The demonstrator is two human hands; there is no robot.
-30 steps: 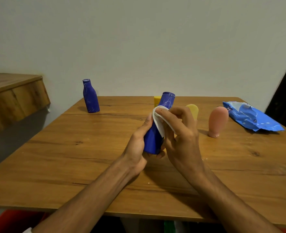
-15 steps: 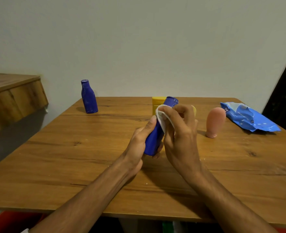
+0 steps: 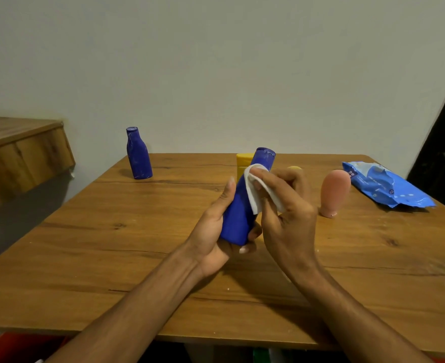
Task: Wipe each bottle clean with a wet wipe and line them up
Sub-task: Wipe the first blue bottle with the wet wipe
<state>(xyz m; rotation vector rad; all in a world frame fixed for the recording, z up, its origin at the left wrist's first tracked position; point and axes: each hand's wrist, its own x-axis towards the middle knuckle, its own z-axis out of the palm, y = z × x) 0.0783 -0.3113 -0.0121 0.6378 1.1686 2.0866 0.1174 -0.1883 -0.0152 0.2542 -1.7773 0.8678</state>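
Note:
My left hand (image 3: 213, 231) grips the lower body of a dark blue bottle (image 3: 238, 216), held tilted above the table with its cap toward the wall. My right hand (image 3: 286, 216) holds a white wet wipe (image 3: 254, 192) against the bottle's upper side. A second blue bottle (image 3: 138, 154) stands upright at the far left of the table. A pink bottle (image 3: 333, 192) stands cap-down to the right. A yellow bottle (image 3: 243, 161) and a rounded yellow one (image 3: 294, 168) are mostly hidden behind my hands.
A blue wet wipe pack (image 3: 383, 187) lies at the table's far right. The wooden table (image 3: 111, 258) stands against a plain wall. A wooden shelf (image 3: 19, 153) juts out at the left. Something red (image 3: 14, 347) shows below the table's front edge.
My right hand has slid the wipe along the bottle's upper part, and the bottle has tilted slightly. The other bottles stand where they were.

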